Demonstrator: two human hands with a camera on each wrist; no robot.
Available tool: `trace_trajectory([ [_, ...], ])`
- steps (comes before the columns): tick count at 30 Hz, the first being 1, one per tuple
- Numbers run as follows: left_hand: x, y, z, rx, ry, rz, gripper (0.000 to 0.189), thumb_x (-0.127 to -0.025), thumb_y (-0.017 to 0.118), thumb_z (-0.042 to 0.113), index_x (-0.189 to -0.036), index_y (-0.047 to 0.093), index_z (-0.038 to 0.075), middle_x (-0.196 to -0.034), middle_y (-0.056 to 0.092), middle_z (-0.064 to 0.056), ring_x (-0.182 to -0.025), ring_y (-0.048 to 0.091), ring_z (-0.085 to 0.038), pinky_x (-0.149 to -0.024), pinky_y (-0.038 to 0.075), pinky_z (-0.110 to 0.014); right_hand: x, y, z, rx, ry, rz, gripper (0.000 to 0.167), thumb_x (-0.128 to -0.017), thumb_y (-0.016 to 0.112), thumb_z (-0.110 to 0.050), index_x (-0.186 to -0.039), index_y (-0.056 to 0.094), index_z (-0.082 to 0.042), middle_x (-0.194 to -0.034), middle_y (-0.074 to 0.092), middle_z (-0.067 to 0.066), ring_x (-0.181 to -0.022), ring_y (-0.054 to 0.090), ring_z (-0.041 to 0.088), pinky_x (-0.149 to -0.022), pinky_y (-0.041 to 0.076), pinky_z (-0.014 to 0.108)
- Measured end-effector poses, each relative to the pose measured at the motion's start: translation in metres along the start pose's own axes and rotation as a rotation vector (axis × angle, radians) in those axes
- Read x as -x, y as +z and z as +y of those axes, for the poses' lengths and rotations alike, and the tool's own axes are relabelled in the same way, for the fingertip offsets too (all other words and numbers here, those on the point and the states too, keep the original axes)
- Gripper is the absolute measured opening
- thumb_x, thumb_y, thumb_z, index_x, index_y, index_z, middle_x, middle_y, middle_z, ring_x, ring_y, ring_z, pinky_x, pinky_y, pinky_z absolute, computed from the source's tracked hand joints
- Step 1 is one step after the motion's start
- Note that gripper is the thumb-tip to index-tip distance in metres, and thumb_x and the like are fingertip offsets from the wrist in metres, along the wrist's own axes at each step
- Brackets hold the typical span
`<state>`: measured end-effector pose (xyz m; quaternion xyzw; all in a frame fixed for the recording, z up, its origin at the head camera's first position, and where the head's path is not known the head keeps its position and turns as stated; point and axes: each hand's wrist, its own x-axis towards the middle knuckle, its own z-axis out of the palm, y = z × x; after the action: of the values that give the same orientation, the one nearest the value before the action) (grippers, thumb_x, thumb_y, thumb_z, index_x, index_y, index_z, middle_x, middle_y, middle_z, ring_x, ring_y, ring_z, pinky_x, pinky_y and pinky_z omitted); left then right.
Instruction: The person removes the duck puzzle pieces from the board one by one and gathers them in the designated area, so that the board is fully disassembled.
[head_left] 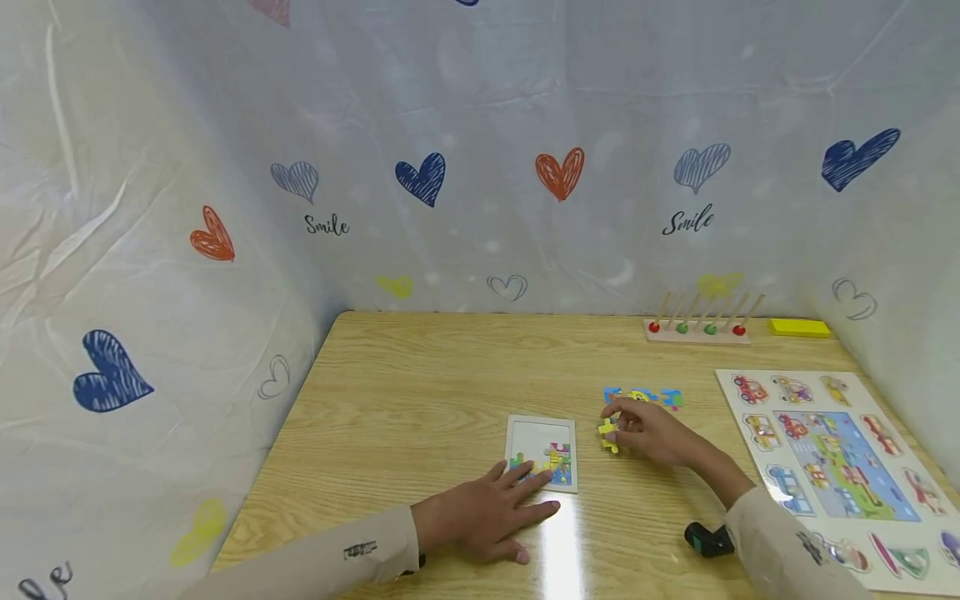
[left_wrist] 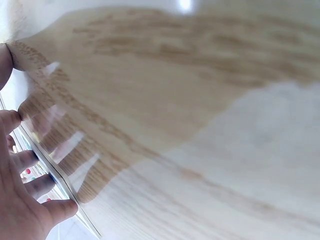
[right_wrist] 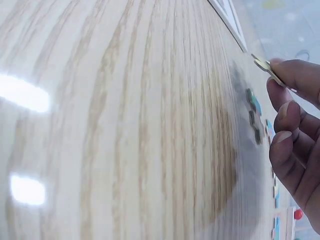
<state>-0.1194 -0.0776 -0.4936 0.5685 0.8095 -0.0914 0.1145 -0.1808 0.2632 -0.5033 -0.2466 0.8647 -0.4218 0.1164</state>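
Right hand (head_left: 651,430), puzzle piece (head_left: 607,429) apparently between fingertips (right_wrist: 291,71)

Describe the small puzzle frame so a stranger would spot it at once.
Find the wooden table, then the left hand. That hand partly covers the puzzle frame, a flat white-rimmed rectangle with colourful puzzle pieces in only its near part. It is far smaller than the white picture board to its right.

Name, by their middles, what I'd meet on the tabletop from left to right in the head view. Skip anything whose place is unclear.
Left hand → white puzzle frame → yellow puzzle piece → right hand → large picture board.
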Motion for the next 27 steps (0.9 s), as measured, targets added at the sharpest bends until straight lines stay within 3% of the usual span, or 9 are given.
trace_trajectory([
  [6,0.001,-0.001,0.000,0.017,0.003,0.008,0.069,-0.104,0.023,0.062,-0.163,0.016,0.026,-0.170,0.010,-0.012,-0.155,0.017,-0.036,-0.116,0.034,-0.054,0.010,-0.004,0.001,0.007,0.044,0.051,0.029,-0.097,0.068,-0.016,-0.121,0.062,-0.001,-0.087,0.060,0.003,-0.071,0.054,0.005,-0.061,0.047,0.024],
  [12,0.002,0.000,0.000,0.018,0.007,0.017,0.069,-0.104,0.023,0.061,-0.163,0.016,0.025,-0.169,0.010,-0.012,-0.154,0.017,-0.037,-0.116,0.034,-0.054,0.018,-0.008,0.001,0.025,0.137,0.099,0.024,-0.097,0.069,-0.019,-0.113,0.060,-0.004,-0.089,0.061,0.004,-0.071,0.057,0.008,-0.060,0.047,0.025],
  [27,0.001,0.003,0.001,-0.010,0.009,0.018,0.069,-0.104,0.022,0.061,-0.163,0.015,0.026,-0.170,0.009,-0.012,-0.155,0.017,-0.036,-0.116,0.034,-0.053,0.028,-0.014,0.011,0.143,0.222,0.241,0.009,-0.096,0.070,-0.015,-0.101,0.066,-0.008,-0.083,0.067,-0.001,-0.069,0.057,0.004,-0.059,0.044,0.025],
])
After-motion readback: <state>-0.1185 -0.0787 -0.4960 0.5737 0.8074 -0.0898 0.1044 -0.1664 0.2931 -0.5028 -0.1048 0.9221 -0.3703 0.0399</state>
